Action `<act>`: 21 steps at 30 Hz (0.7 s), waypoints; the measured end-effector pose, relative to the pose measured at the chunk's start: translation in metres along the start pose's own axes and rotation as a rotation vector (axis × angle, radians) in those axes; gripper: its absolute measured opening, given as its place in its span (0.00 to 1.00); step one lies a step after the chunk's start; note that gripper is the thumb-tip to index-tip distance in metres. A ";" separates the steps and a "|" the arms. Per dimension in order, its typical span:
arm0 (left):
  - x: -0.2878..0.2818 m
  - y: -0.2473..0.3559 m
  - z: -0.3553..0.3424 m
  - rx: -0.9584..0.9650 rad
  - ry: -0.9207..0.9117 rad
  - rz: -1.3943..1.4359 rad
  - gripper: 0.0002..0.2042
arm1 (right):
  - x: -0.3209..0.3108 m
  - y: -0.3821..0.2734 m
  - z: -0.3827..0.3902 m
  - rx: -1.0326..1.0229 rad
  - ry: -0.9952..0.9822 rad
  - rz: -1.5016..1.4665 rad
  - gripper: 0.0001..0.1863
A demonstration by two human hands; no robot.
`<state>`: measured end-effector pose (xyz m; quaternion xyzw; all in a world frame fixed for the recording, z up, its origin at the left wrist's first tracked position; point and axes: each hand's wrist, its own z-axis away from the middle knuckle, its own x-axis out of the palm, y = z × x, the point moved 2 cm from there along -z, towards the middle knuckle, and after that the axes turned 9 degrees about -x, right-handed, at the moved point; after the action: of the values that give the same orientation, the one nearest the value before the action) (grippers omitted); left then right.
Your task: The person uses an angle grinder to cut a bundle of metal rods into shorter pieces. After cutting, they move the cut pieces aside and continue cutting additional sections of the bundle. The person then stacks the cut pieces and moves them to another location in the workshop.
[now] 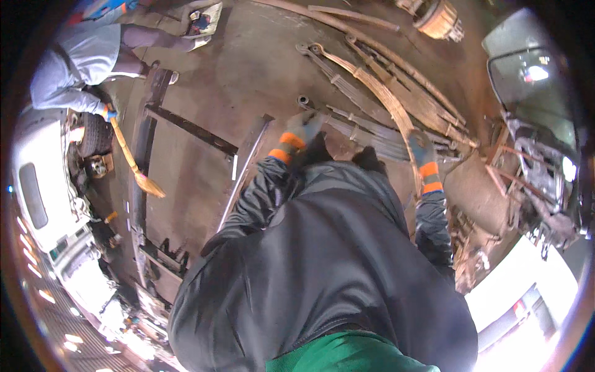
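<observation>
My right hand (423, 147), in a grey glove with orange bands, is closed around the near part of a long curved tan leaf spring (385, 94). That spring arcs away to an eye at its far end. My left hand (302, 128), gloved alike, is in front of my left leg with its fingers loosely stretched and nothing visible in them. Just beyond it is the rolled eye of a grey leaf spring (372, 133) on the floor. My body hides part of the floor below the hands.
More leaf springs (406, 84) lie to the far right, near a rusty drum-shaped hub (439, 20). A dark metal frame (192, 129) lies at left. Beyond it a co-worker (80, 59) bends over with a broom (145, 180). White vehicle bodies (40, 192) stand at left.
</observation>
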<state>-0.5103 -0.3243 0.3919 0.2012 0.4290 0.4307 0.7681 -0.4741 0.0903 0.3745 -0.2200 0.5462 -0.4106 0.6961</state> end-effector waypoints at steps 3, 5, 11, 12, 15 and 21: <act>-0.039 -0.056 -0.032 -0.060 -0.010 -0.152 0.24 | -0.045 0.106 0.068 0.449 0.390 -0.399 0.22; -0.066 -0.079 -0.057 -0.056 -0.086 -0.207 0.22 | -0.043 0.164 0.137 0.796 0.741 -0.832 0.14; -0.101 -0.029 -0.095 -0.089 0.128 -0.100 0.22 | 0.017 0.221 0.265 1.164 0.236 -0.568 0.22; -0.098 -0.010 -0.101 -0.088 0.107 0.060 0.25 | 0.031 0.214 0.264 1.166 0.194 -0.538 0.23; -0.089 0.046 -0.118 -0.145 0.099 -0.236 0.27 | 0.063 0.171 0.243 0.945 0.442 -0.804 0.23; -0.088 0.129 -0.200 0.167 -0.021 -0.682 0.26 | 0.098 0.093 0.191 0.782 0.604 -0.917 0.20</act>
<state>-0.7633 -0.3396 0.4120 0.1130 0.4973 0.1107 0.8531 -0.2573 0.0362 0.3062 -0.0369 0.3791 -0.8758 0.2966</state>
